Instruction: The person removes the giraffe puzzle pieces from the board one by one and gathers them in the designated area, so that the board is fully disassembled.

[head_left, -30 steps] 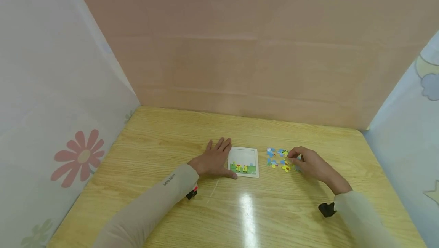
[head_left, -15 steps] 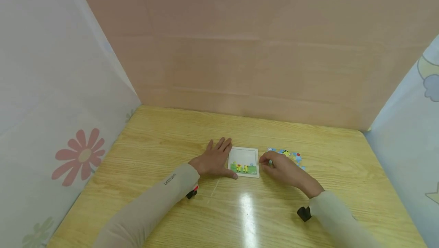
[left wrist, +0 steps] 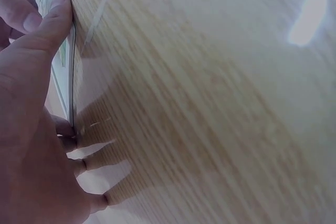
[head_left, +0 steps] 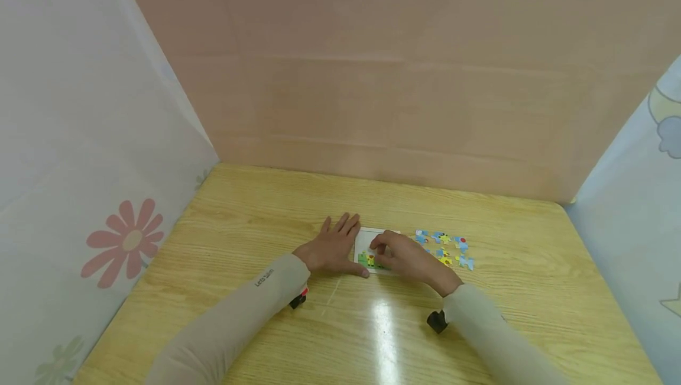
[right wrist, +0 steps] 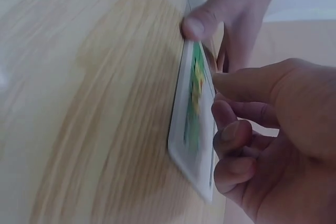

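A square white puzzle tray (head_left: 367, 236) lies on the table, its near strip filled with green and yellow puzzle pieces (right wrist: 197, 85). My left hand (head_left: 334, 250) lies spread along the tray's left side; its thumb touches the near left corner. Over the tray, my right hand (head_left: 407, 255) has its thumb and fingers curled in a pinch, seemingly round a puzzle piece that the fingers hide. In the right wrist view, its thumb and index finger (right wrist: 247, 85) are close above the tray's white base.
Several loose puzzle pieces (head_left: 460, 244), blue and yellow, lie right of the tray, some hidden behind my right hand. The wood-grain table (head_left: 266, 207) ends at a pinkish-brown backdrop (head_left: 340, 77). A light glare spot (head_left: 384, 332) shines near the front.
My right hand has moved left from the loose pieces, past the tray's right edge, to above the tray. The left hand has stayed in place.
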A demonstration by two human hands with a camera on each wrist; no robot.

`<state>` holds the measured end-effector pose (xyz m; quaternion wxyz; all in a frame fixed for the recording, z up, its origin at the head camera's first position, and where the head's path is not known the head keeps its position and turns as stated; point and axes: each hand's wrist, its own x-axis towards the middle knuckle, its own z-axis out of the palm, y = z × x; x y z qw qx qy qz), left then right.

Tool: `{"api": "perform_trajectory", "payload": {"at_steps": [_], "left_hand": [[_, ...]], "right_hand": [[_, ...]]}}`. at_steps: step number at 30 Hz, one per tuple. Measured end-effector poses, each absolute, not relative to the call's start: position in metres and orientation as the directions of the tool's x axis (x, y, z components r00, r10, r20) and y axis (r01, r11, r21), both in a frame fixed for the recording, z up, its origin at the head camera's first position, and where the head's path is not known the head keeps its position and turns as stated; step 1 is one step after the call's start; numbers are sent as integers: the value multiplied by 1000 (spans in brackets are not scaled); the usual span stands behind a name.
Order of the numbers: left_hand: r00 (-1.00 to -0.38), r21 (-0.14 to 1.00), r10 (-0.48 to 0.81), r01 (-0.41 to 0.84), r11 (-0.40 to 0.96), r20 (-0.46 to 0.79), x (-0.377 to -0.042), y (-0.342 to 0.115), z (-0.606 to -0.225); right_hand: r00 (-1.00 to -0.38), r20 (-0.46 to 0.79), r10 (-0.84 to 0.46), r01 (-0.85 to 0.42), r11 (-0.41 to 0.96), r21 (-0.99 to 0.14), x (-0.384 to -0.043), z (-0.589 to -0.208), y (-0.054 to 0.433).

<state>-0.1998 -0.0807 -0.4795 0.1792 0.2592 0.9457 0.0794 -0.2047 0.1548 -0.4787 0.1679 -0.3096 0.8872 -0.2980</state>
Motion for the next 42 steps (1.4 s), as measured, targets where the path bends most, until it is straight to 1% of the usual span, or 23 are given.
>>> {"api": "perform_trajectory", "payload": {"at_steps": [4,8,14,19,25,30,35,42], "left_hand": [[-798,249,528,469,847,-292,-200,-81,-480],[-800,252,527,467,847,-288,-200,-80,-481],[-800,268,525,459,847,-289,-200,-80,-480],[-804,260,521,458,850,-288,-200,-81,-479],[-804,262,518,454,852,-291,-199,-81,-478],[-804,258,516,452,854,-297,-198,-81,-477],[-803,256,515,452,855,-300,-198,-81,-476],[-804,262,515,450,854,-298,-197,-81,-476]], "right_hand": [[-746,-135,-653,-471,659,-586,-204,-483,140],[-759,-171,-628,-451,697,-558,-201,-481,130],[-776,-217,-592,-401,728,-556,-200,-473,123],[-767,-234,-598,-388,722,-573,-200,-468,121],[-747,-240,-621,-373,689,-622,-202,-467,123],[-739,-216,-639,-387,664,-640,-203,-469,125],[-743,-186,-643,-407,654,-638,-203,-470,125],[-754,-173,-634,-397,649,-648,-201,-474,127]]}}
